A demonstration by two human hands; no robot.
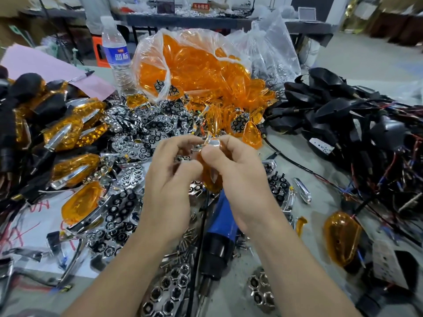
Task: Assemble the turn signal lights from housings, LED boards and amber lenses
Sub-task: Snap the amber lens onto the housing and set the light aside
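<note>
Workshop clutter covers the grey surface (297, 161) in front of you. At the back sits a clear plastic bag (194, 65) spilling orange lenses, with a water bottle (116, 53) just to its left and a pink sheet (45, 67) further left. Black housings (343, 110) with tangled wires are heaped on your right. Finished lights (66, 131) with amber covers and chrome strips lie on your left, and chrome honeycomb boards (128, 143) fill the middle.

Your left hand (169, 179) and right hand (238, 179) meet above that middle heap, raised over a blue-handled tool (223, 216) lying on the surface. Between them you hold one amber lens (210, 179). The fingers (183, 143) of both hands are curled and pinch it, with your right thumb pressed on its upper part. A small shiny chrome piece (214, 143) shows there, possibly a trim strip, though it is too blurred to be sure. A loose lens (342, 236) lies well apart on your right, near the wires.
</note>
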